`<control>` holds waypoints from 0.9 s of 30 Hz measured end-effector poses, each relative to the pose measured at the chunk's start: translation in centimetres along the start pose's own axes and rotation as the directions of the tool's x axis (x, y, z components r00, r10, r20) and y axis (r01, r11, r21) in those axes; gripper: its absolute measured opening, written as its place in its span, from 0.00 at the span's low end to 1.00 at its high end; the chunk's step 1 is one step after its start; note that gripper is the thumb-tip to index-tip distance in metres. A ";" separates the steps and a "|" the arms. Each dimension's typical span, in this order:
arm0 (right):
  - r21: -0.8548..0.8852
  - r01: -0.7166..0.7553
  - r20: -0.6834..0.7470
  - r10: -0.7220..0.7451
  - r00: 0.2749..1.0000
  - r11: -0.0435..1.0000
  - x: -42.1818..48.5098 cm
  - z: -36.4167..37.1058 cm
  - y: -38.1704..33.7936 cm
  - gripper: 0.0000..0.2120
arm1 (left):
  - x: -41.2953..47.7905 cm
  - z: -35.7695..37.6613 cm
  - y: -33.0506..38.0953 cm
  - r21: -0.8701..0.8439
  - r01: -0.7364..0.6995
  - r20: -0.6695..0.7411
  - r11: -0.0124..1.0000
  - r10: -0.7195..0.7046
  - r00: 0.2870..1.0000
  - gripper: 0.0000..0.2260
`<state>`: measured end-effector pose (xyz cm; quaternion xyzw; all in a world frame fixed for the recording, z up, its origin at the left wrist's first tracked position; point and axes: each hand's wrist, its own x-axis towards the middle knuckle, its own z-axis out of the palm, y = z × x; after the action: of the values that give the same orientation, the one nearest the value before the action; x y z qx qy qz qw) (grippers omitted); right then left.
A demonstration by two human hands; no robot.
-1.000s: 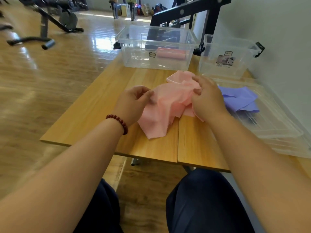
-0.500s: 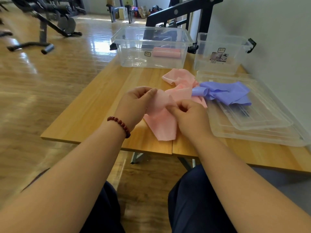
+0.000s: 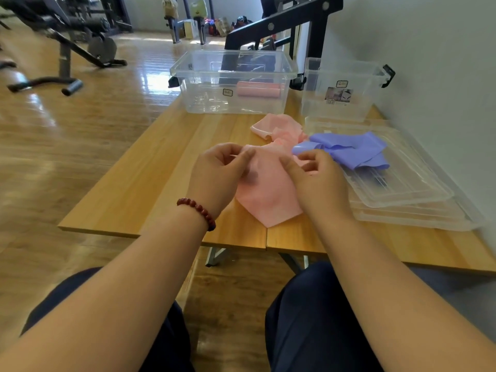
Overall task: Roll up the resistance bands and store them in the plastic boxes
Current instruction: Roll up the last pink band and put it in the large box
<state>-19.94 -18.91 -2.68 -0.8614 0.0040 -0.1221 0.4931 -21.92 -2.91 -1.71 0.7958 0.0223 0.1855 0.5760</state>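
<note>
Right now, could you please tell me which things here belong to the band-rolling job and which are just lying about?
Job: pink band, pinched by left hand and right hand; purple band; rolled band in big box; small box.
Lying about: lids under the purple band; bench; black rack.

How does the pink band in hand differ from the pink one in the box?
The loose pink band is unrolled and crumpled on the table, pinched by the left hand and right hand; the rolled pink band is a tight cylinder inside the large clear box, untouched. Both are pink.
</note>
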 end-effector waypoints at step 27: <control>0.428 0.031 -0.087 0.007 0.996 0.903 0.6 -1.9 -1.2 0.09 | 0.5 0.3 1.8 -0.288 0.086 -0.024 0.954 -0.096 0.995 0.04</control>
<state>-19.90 -20.01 -0.60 -0.7256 -0.0067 -0.1602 0.6692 -21.69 -3.67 0.00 0.6985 0.0427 0.1749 0.6926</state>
